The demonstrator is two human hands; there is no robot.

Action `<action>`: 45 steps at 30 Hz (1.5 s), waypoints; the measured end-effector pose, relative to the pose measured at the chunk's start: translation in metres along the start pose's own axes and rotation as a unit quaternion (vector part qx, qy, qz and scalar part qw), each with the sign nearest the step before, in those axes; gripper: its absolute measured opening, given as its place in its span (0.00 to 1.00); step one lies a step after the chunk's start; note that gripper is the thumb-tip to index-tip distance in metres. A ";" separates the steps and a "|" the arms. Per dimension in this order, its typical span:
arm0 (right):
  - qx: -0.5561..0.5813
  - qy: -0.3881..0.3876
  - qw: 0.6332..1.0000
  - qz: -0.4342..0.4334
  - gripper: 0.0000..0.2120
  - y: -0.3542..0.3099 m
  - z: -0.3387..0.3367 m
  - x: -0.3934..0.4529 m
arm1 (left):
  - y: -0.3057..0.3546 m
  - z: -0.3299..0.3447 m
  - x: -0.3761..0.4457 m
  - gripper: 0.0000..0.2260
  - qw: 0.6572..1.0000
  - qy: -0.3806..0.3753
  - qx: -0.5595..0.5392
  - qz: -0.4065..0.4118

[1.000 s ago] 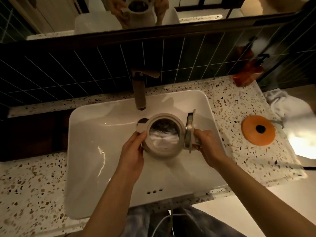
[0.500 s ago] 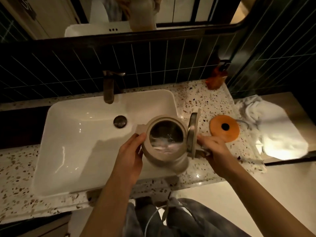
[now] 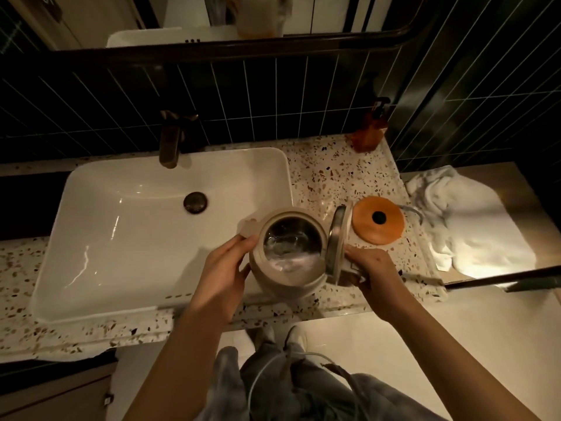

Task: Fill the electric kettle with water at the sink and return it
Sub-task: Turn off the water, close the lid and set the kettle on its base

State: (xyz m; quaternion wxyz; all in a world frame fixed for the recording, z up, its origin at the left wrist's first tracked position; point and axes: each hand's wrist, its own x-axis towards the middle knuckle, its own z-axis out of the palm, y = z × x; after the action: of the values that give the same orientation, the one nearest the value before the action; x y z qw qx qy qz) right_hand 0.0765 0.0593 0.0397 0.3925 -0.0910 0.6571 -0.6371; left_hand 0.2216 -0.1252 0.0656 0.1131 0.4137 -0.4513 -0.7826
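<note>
The beige electric kettle (image 3: 285,281) is held above the counter at the right rim of the white sink (image 3: 127,238), its lid (image 3: 337,241) hinged upright and water visible inside. My left hand (image 3: 224,275) presses against the kettle's left side below the spout. My right hand (image 3: 370,268) grips the handle on the right. The round orange kettle base (image 3: 378,220) lies on the terrazzo counter (image 3: 331,180) just beyond the lid. The faucet (image 3: 171,141) stands behind the sink and no water runs from it.
An amber soap bottle (image 3: 368,135) stands at the counter's back right corner. A white towel (image 3: 467,220) lies right of the counter. Dark tiled wall and a mirror rise behind. A white cable (image 3: 273,372) hangs by my legs.
The kettle has moved from under the faucet over the basin to the right, out to the sink's right rim and closer to the orange base. Both hands keep their hold.
</note>
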 end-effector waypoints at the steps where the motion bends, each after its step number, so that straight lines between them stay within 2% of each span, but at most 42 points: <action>1: -0.009 0.000 1.000 0.004 0.29 0.001 0.000 0.000 | 0.003 -0.001 0.001 0.13 1.000 -0.005 0.019 0.008; 4: -0.024 0.014 1.000 0.004 0.22 0.004 0.000 0.000 | 0.010 -0.001 0.001 0.16 0.999 -0.015 0.046 0.012; 6: -0.031 0.025 0.999 -0.004 0.20 0.005 -0.001 -0.001 | 0.013 0.004 -0.002 0.17 0.998 0.011 0.050 0.028; 9: -0.039 0.026 0.999 -0.014 0.21 0.006 0.000 -0.002 | 0.023 0.017 -0.010 0.19 0.985 0.070 0.095 0.123; 11: -0.038 0.030 0.999 -0.018 0.21 0.006 0.001 -0.003 | 0.028 0.028 -0.017 0.19 0.966 0.070 0.165 0.189; 14: -0.039 0.041 0.998 -0.024 0.20 0.005 0.003 -0.002 | 0.029 0.047 -0.029 0.17 0.935 -0.003 0.242 0.258; 18: -0.046 0.036 0.998 -0.023 0.23 0.001 0.005 -0.001 | 0.030 0.070 -0.035 0.20 0.899 -0.129 0.281 0.311; 23: -0.033 0.037 0.999 -0.021 0.16 0.002 0.004 0.001 | 0.032 0.081 -0.033 0.19 0.858 -0.186 0.295 0.377; 26: -0.003 0.032 0.999 -0.016 0.21 0.006 0.003 0.000 | 0.033 0.079 -0.029 0.19 0.805 -0.200 0.359 0.429; 27: 0.004 0.029 0.999 -0.013 0.19 0.006 0.003 0.001 | 0.032 0.078 -0.027 0.20 0.796 -0.196 0.366 0.441; 28: 0.008 0.031 0.999 -0.010 0.15 0.005 0.004 0.001 | 0.031 0.076 -0.025 0.19 0.796 -0.188 0.363 0.446; 29: 0.019 0.039 0.999 -0.010 0.17 0.005 0.003 0.002 | 0.032 0.073 -0.023 0.19 0.802 -0.177 0.356 0.446; 31: 0.031 0.037 0.999 0.000 0.30 0.007 0.003 0.003 | 0.031 0.061 -0.018 0.18 0.817 -0.144 0.345 0.438; 32: 0.034 0.050 0.998 0.002 0.32 0.006 0.004 0.002 | 0.029 0.053 -0.014 0.17 0.818 -0.124 0.352 0.439; 35: 0.064 0.063 0.996 0.006 0.31 0.008 0.002 0.003 | 0.022 0.029 -0.004 0.17 0.792 -0.078 0.411 0.445; 39: 0.056 0.052 0.997 0.000 0.42 0.008 0.004 0.002 | 0.015 0.016 0.003 0.22 0.758 -0.071 0.463 0.454; 43: 0.001 0.033 0.999 -0.006 0.26 0.006 0.004 0.001 | 0.010 0.005 0.010 0.23 0.749 -0.071 0.487 0.444; 45: -0.014 0.033 0.999 -0.004 0.29 0.005 0.003 0.000 | 0.006 0.001 0.013 0.23 0.742 -0.068 0.497 0.445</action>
State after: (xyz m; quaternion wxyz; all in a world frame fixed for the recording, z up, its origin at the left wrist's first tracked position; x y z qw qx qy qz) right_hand 0.0804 0.0573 0.0351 0.3662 -0.0783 0.6784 -0.6321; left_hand 0.2112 -0.1350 0.0630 0.1960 0.1088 -0.9154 -0.3345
